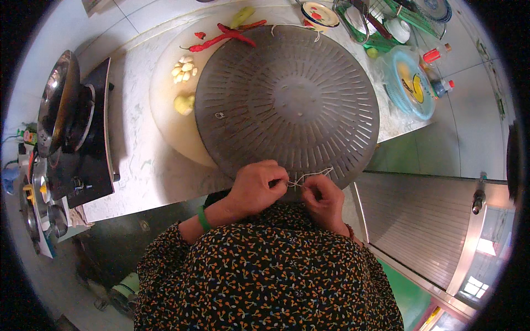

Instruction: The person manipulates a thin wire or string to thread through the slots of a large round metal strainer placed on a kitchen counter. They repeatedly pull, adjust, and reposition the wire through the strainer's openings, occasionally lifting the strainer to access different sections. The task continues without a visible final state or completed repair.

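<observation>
My left hand (258, 187), with a green band on its wrist, and my right hand (323, 203) meet at the near edge of a large dark round slotted plate (323, 135). Each hand is closed in a pinch on a thin white string (316, 174), which crosses over itself between them and loops over the plate's rim. At the plate's far edge another short piece of string (317, 36) shows. The plate lies partly over a pale round cutting board (165, 129). Red chillies (212, 42), a green pepper (242, 17), garlic cloves (184, 70) and ginger (185, 104) lie at its left.
On the left a wok (58, 102) sits on a black gas stove (94, 171). At the right stand a light blue basket (400, 91), a green dish rack (378, 41) and a red-labelled bottle (436, 54). A ribbed door panel (417, 220) borders the counter's right side.
</observation>
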Tool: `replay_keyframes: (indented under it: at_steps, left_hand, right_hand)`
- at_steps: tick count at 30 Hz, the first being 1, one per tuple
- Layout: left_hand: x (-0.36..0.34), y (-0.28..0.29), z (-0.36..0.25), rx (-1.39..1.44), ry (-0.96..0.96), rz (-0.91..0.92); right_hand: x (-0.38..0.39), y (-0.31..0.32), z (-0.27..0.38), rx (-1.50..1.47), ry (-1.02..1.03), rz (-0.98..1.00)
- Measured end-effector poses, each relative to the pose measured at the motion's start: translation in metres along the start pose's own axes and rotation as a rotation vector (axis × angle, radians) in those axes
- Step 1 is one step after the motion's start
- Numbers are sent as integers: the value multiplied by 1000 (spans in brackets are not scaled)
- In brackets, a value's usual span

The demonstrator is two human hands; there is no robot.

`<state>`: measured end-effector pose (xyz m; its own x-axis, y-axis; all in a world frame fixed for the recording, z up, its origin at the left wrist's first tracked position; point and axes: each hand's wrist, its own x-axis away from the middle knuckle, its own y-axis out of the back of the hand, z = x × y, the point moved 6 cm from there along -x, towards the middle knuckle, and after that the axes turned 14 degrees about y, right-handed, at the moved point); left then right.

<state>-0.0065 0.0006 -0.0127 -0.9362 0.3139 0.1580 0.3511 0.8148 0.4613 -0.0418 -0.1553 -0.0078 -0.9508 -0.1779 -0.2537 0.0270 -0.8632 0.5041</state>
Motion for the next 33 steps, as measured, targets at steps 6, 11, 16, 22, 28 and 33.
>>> replay_keyframes:
  at_steps: [6,11,16,22,28,33]
  left_hand:
    - [3,-2,5,29,-17,-38]
    - [6,2,7,42,1,-43]
    - [9,9,-1,-21,-88,-96]
    - [16,12,-12,-77,-115,-121]
    - [12,17,-1,150,-59,-20]
    - [13,13,16,603,270,117]
  right_hand:
    - [4,-2,-2,3,-26,-24]
    - [4,1,1,67,-55,-11]
    - [-20,25,49,552,477,-127]
    - [-21,-12,29,-41,-3,185]
    - [-11,-11,20,23,182,102]
    - [-11,-9,22,11,163,33]
